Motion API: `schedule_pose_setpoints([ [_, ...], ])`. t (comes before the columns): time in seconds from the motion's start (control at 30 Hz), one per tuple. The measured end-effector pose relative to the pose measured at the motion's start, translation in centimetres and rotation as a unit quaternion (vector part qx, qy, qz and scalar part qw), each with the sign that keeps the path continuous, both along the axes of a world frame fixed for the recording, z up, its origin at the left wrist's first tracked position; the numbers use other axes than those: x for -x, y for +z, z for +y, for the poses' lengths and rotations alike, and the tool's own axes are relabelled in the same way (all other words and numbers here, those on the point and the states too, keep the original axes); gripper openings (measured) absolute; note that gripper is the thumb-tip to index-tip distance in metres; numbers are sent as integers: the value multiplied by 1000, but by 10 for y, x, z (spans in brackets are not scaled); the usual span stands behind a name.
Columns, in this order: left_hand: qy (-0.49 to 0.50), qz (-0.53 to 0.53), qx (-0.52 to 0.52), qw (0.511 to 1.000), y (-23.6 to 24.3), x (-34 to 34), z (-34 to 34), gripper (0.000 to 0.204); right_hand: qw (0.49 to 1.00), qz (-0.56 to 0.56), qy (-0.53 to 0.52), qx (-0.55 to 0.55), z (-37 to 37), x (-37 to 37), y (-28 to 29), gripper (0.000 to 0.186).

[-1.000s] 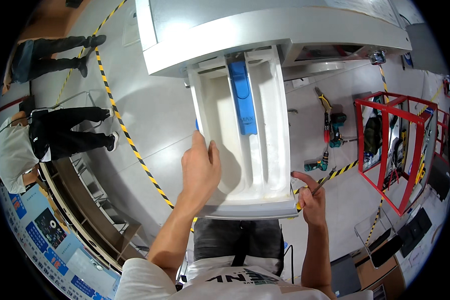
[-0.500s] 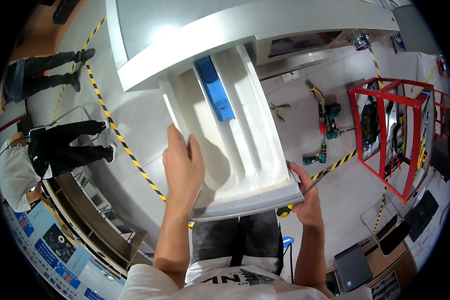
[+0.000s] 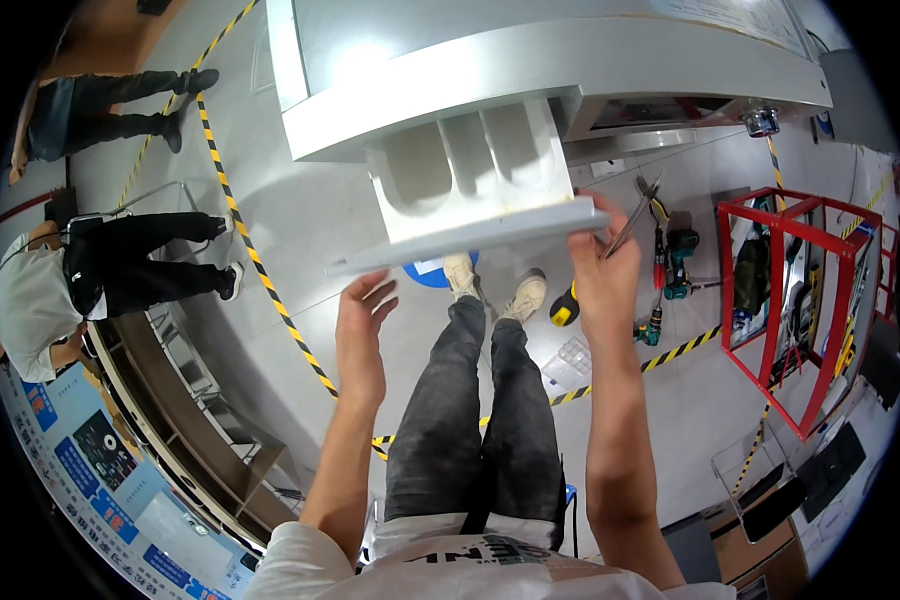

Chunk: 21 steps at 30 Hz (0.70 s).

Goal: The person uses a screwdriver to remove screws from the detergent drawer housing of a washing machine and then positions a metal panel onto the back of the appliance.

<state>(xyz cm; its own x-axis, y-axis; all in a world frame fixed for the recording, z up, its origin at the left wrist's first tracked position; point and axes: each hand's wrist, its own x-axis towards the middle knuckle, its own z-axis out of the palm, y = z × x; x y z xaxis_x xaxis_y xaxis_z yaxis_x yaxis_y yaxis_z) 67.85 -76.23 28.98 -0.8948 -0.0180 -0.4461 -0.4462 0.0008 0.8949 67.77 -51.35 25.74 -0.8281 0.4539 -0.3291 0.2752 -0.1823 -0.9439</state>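
A white detergent drawer (image 3: 470,165) with a grey front panel (image 3: 470,238) sticks partly out of a silver washing machine (image 3: 450,75). My left hand (image 3: 362,335) is just below the panel's left end, fingers apart and slightly curled, holding nothing. At the panel's right end my right hand (image 3: 606,270) is closed on a screwdriver (image 3: 565,308). Its yellow-and-black handle shows to the left of the palm, and its metal shaft points up and right. The thumb and fingers of that hand are also at the panel's end.
Pliers (image 3: 656,205), a green power drill (image 3: 680,262) and a clear compartment box (image 3: 568,364) lie on the floor. A red-framed rack (image 3: 762,300) stands at right. Yellow-black tape (image 3: 240,230) marks the floor. Two people are at left, one in a white shirt (image 3: 32,300).
The drawer has slid farther into the machine, hiding its blue insert. My left hand has left the drawer's side and come in front of the panel. My right hand still has the screwdriver.
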Motion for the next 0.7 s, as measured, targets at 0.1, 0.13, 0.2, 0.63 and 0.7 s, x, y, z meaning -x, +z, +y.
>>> schedule_pose_setpoints([
  [0.1, -127, 158, 266, 942, -1, -1, 23, 14, 997, 40, -60, -37, -8, 11, 11, 46],
  [0.13, -141, 192, 254, 937, 3, 3, 39, 12, 996, 43, -68, -36, -8, 5, 14, 43],
  [0.2, -174, 259, 250, 916, 11, 17, 66, 11, 996, 12, -83, -35, -13, -6, 26, 26],
  [0.63, -159, 253, 284, 911, 1, 99, 96, 16, 977, -207, -33, -50, -6, -91, -7, 28],
  [0.7, -161, 273, 249, 915, 2, 95, 96, 17, 975, -219, -15, -44, -7, -98, -4, 31],
])
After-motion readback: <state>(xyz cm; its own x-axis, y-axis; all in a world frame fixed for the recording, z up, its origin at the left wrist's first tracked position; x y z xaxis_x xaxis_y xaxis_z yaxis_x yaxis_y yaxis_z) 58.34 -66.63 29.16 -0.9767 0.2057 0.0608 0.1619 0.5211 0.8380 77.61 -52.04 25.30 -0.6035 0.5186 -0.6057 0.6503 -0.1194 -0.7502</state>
